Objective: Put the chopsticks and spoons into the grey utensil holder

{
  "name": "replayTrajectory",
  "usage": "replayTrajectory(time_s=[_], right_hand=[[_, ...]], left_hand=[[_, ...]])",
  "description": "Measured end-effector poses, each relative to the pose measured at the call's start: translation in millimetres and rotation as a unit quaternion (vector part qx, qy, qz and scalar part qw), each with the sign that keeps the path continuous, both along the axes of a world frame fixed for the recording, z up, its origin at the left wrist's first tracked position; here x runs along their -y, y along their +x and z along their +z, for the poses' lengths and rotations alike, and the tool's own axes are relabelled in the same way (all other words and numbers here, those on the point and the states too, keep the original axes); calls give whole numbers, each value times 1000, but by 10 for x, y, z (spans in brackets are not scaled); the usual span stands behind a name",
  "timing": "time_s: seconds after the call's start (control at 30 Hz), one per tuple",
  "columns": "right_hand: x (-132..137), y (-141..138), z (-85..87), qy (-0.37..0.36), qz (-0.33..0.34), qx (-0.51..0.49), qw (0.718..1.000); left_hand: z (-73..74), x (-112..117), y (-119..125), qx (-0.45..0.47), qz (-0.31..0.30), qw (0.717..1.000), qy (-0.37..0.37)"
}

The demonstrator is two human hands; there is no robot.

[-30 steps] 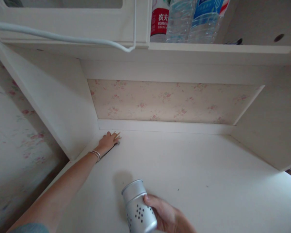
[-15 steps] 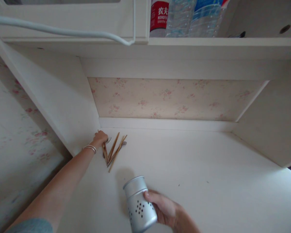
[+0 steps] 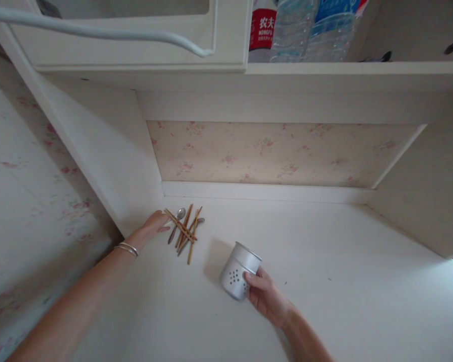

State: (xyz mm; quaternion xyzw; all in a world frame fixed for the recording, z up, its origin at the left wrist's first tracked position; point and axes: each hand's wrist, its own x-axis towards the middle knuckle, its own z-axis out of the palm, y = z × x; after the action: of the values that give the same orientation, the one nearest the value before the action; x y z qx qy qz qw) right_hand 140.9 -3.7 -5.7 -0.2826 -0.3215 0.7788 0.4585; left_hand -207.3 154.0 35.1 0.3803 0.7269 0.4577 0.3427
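A loose pile of wooden chopsticks [image 3: 184, 229] lies on the white surface toward the back left, some crossing over others. Among them are metal spoons, one with its bowl [image 3: 180, 213] at the pile's upper left and another with its end [image 3: 201, 220] at the right. Just left of the pile is my left hand [image 3: 156, 224], its fingers stretched apart and nothing held in them. My right hand [image 3: 265, 294] grips a silver metal utensil holder [image 3: 238, 271] with punched holes from its right side. The holder is tilted, its rim pointing up and to the right.
An overhead shelf [image 3: 324, 68] holds plastic bottles [image 3: 292, 30], beside a cabinet door with a pale curved handle [image 3: 109, 32]. A side panel [image 3: 98, 151] bounds the left. The tabletop [image 3: 343, 311] stretches right, with tiny dark specks.
My left hand has let go of chopsticks, which now lie across the others, and drawn back slightly. My right hand has moved the utensil holder up and right, tipping its rim rightward.
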Motion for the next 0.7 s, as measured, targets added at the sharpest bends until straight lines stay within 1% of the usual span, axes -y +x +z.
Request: replayTrajectory(time_s=[0.1,0.17,0.2,0.27,0.3,0.33,0.37,0.4,0.47,0.5,0.57,0.63,0.7], right_hand=[[-154,-36,26,21,-79,50,995],[-347,-76,44,38,-122,111,986],[-473,-104,51,51,-143,152,977],[-771,-184,65,86,-189,250,946],[-932,-237,74,104,-208,301,925],[-1092,-299,86,125,-220,347,903],[-1247,-367,101,146,-228,386,882],[-1391,-441,118,158,-236,404,870],[-1637,-597,158,182,-245,423,853],[-1739,-675,178,195,-247,425,849],[-1903,-818,206,224,-249,437,835],[-2030,-934,211,242,-253,456,818],[-2130,-1017,190,247,-260,480,800]], left_hand=[[-37,157,17,-4,-12,1000,3],[-80,297,87,-14,-22,999,33],[-112,382,145,-16,-30,998,54],[-197,573,300,-4,-37,995,90],[-250,675,390,44,-41,991,116],[-308,775,483,111,-47,985,120],[-367,869,572,178,-59,976,110],[-425,951,653,229,-71,967,87],[-526,1067,775,275,-84,956,49],[-566,1099,812,273,-93,956,47],[-618,1119,839,227,-110,966,61],[-641,1108,823,172,-130,973,81],[-647,1095,794,155,-147,973,82]])
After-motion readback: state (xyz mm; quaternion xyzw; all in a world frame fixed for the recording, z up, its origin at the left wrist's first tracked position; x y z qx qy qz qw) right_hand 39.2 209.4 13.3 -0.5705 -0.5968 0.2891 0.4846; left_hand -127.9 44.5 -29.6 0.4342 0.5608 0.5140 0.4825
